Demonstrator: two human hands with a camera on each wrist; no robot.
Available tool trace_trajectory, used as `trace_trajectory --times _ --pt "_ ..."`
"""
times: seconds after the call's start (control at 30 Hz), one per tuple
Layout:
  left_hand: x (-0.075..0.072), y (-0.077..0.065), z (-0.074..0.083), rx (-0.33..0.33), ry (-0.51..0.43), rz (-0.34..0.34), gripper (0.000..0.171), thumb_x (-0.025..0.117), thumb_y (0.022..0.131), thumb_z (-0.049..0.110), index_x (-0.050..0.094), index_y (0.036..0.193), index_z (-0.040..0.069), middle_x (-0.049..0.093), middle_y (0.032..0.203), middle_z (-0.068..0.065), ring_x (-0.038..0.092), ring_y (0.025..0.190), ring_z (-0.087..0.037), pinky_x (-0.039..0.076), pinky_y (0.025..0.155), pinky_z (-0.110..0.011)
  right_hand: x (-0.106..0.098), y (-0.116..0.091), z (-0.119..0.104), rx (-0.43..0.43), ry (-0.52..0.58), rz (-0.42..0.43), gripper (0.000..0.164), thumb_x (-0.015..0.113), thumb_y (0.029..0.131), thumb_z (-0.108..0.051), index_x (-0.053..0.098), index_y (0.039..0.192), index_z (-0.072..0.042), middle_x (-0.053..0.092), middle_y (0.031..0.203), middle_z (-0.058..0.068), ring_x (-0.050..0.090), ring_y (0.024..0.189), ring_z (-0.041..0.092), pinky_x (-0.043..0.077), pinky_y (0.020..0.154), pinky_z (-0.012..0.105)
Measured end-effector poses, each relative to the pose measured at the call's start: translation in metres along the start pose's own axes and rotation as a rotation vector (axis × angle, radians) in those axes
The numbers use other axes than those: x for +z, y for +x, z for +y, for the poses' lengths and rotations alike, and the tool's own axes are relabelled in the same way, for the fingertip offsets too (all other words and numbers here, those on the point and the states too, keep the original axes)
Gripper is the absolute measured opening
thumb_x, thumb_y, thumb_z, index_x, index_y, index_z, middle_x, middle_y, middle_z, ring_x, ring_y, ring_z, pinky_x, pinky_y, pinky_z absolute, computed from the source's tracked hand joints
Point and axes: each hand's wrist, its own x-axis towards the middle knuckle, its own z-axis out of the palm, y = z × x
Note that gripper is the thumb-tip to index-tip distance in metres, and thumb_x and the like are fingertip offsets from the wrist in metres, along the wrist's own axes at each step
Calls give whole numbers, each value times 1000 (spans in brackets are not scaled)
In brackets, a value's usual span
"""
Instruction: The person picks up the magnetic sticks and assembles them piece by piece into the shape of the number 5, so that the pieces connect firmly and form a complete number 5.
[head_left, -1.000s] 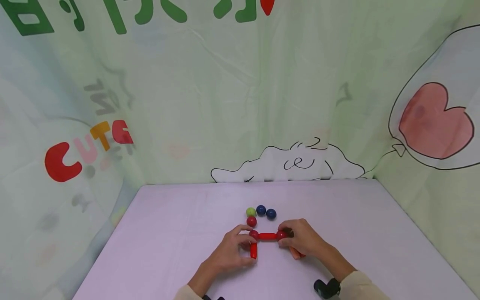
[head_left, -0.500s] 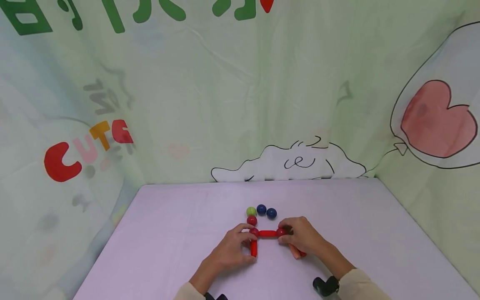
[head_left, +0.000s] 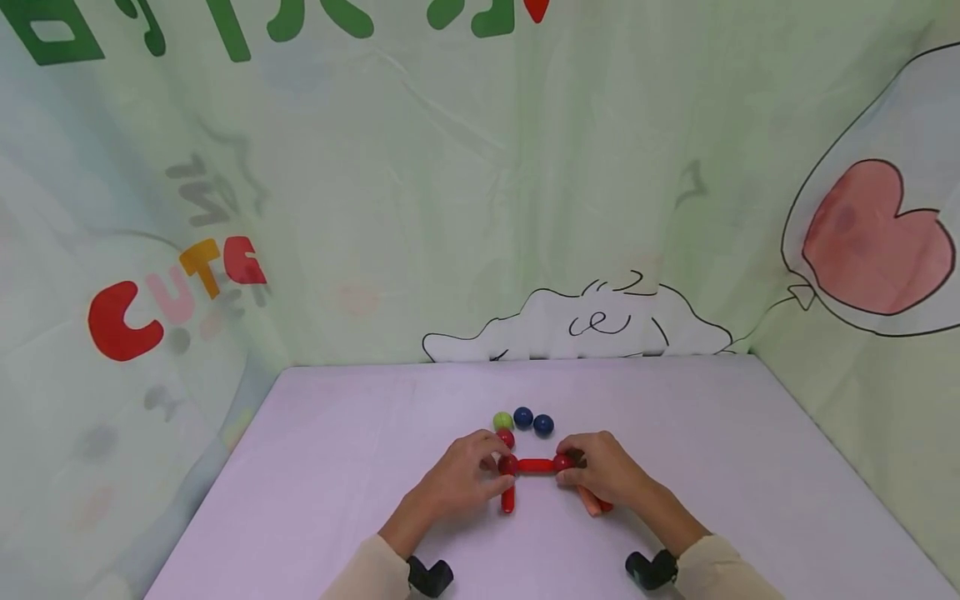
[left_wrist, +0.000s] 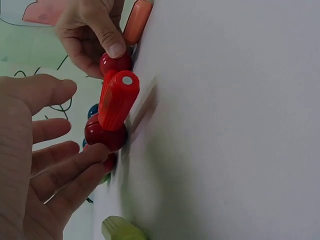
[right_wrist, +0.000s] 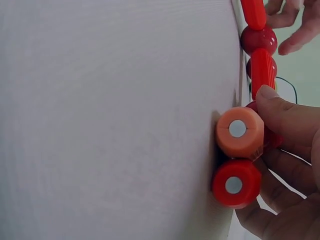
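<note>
Red from end to end between the hands: left ball [head_left: 508, 465], cross rod [head_left: 536, 465] and right ball [head_left: 562, 462], set in one line on the pale table [head_left: 360, 467], long axis running side to side. From the left ball, near rod [head_left: 508, 500] at about a right angle, long axis pointing back toward the person, free end closer to the left hand [head_left: 459, 478] than to the right hand [head_left: 609, 472] — in judgement, the key relation for any coming move. Left hand just left of that corner, fingers spread and fairly straight around the left ball, thumb apart from the near rod in the left wrist view; no firm grip visible, and light contact at the fingertips hard to confirm. Right hand at the opposite end, pinching the right ball between thumb and fingers. Beneath the right hand, orange rod [right_wrist: 237, 131] and spare red rod [right_wrist: 234, 184] side by side, slanting from near the right ball toward the person and outward to the right — joined to that ball or merely beside it, impossible to tell. Farther from the person, beyond the left ball, third red ball [head_left: 506, 438], then green ball [head_left: 502, 421] and two blue balls [head_left: 543, 426] close by.
</note>
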Motion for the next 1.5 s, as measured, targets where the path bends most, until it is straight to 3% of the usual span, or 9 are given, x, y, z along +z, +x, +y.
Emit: trace_trajectory --times 0.17,0.3,0.6,0.8,1.0,1.23,1.5 --pt "-4 10 0 -29 79 79 27 71 95 29 70 120 19 63 110 4 57 91 -6 52 75 -19 1 0 0 7 9 -2 33 88 77 -16 76 108 -13 67 90 -6 59 86 13 54 80 34" --pt "-6 18 -3 -29 147 98 24 66 98 26 72 120 19 62 102 5 55 88 -7 52 75 -21 2 1 1 -3 7 6 33 88 77 -15 76 108 -13 68 90 -6 60 86 13 55 81 34" --pt "-9 32 -16 -41 245 -3 30 59 102 24 69 131 23 61 98 7 53 88 -10 51 80 -26 6 4 3 -17 -2 10 33 89 77 -17 76 107 -14 69 90 -8 61 87 12 55 82 35" --pt "-8 39 -15 -37 301 -21 27 61 101 28 69 127 24 64 101 8 55 91 -9 52 84 -29 6 5 4 -9 -8 14 32 89 77 -17 76 106 -14 69 90 -8 60 88 13 55 84 37" --pt "-7 42 -11 -58 293 -35 26 65 99 28 70 122 18 63 94 9 54 86 -9 51 80 -27 5 5 5 -6 -11 13 31 89 76 -19 76 104 -16 69 90 -8 61 88 13 55 85 38" --pt "-7 41 -10 -87 261 -27 27 68 97 25 70 123 17 64 98 6 54 89 -10 52 77 -24 5 3 6 2 3 14 32 89 76 -18 77 106 -15 69 91 -8 61 89 13 55 85 37" --pt "-9 36 -11 -148 258 -27 33 78 88 23 73 118 13 61 98 1 54 89 -13 52 71 -23 3 3 6 -6 -2 15 32 89 77 -18 77 105 -15 68 89 -8 60 87 13 54 83 36"
